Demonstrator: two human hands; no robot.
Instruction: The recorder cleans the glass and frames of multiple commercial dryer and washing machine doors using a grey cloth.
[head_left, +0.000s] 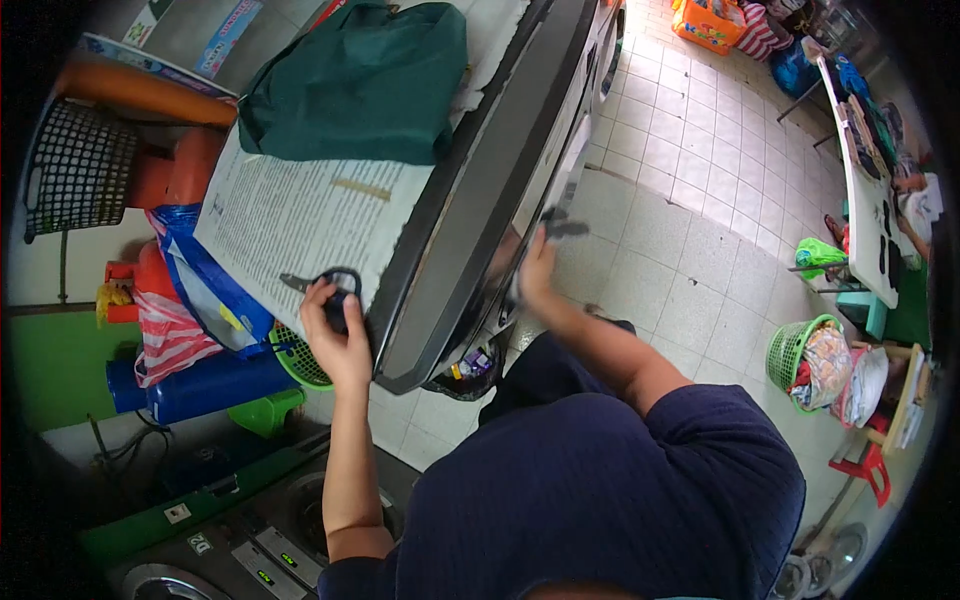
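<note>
My left hand (335, 330) holds a pair of scissors (341, 289) by the dark handles, over the near end of a large printed sheet (300, 225). The sheet lies on a flat surface with a dark, raised edge (480, 187). Dark green fabric (360, 82) is heaped on the sheet's far part, beyond a short tan strip (361, 189). My right hand (537, 266) is past the dark edge, on its right side, with a blurred dark thing (566, 225) at its fingertips; whether it grips that thing cannot be told.
Beneath the near corner stands a black-lined bin (476, 375). Left are a black basket (82, 165), a blue bag (217, 285) and a green basket (300, 360). Front-loading machines (292, 525) stand at the lower left. Across the tiled floor (660, 277), people are partly visible by a white table (862, 202).
</note>
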